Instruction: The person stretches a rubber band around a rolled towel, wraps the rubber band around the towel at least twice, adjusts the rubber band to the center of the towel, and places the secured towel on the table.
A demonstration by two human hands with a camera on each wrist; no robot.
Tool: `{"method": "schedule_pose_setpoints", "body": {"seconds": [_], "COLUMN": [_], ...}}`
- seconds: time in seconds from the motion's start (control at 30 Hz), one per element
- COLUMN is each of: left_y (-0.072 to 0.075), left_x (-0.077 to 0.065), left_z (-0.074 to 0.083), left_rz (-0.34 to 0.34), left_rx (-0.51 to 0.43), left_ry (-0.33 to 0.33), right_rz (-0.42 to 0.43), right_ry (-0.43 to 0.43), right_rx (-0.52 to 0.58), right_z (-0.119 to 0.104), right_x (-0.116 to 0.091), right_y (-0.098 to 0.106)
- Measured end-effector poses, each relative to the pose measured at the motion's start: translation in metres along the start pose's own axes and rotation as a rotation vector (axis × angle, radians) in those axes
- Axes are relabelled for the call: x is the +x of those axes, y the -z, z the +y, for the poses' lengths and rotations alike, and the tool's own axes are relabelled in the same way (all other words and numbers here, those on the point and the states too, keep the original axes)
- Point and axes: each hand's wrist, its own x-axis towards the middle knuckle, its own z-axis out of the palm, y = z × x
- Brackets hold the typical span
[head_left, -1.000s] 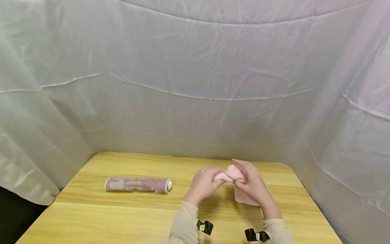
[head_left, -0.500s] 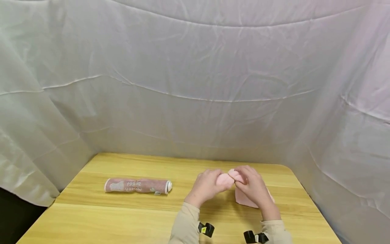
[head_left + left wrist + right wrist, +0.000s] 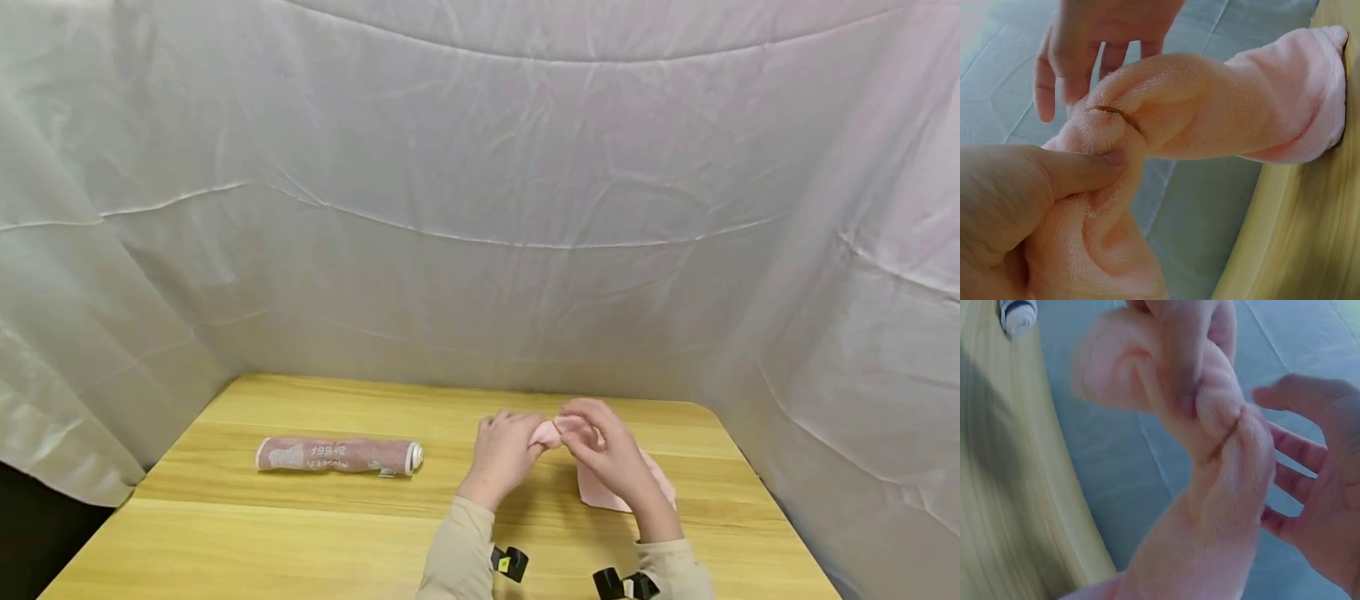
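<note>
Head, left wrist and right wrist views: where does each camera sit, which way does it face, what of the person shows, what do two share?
Head: on the head, facing forward and down at the table, mauve roll and pink cloth; left hand, right hand and sleeves show.
Left wrist: on that wrist, facing the left hand's grip on the pink cloth; right hand beyond.
Right wrist: on that wrist, facing the pink cloth; right hand beside it, left hand at top.
Both wrist views share the brown band.

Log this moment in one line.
left hand: grips twisted fluffy pink towel; right hand: spread beside towel; rolled mauve cloth: on yellow wooden table
</note>
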Motion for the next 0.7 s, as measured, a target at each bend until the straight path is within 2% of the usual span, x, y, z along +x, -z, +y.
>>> {"method": "schedule_pose_setpoints", "body": {"seconds": [0.07,0.17,0.33,0.47,0.7], "left_y": [0.0,-0.001,-0.005,-0.008,-0.013], "left_x": [0.0,0.0,0.001,0.002,0.001], "left_z": [0.0,-0.001,-0.001,-0.002,-0.003], "left_rz": [0.023,0.069,0.139,0.184,0.225], "left_rx": [0.005,0.017,0.063,0.093,0.106], "left_ry": [-0.008,-0.018,-0.033,-0.049,-0.079], "right_rz": [0.019,0.063,0.102,0.072,0.005], "right_ry": [-0.02,-0.057,-0.111,-0.183,-0.257], "right_rx": [0.051,0.039,-0.107,-0.171,-0.17], "right_z": [-0.001,-0.003,-0.01,-0.017,-0.027], "right_x": [0.0,0.001,0.003,0.005,0.008], "right_y": [-0.003,-0.007,-0.011,-0.011,-0.011]}}
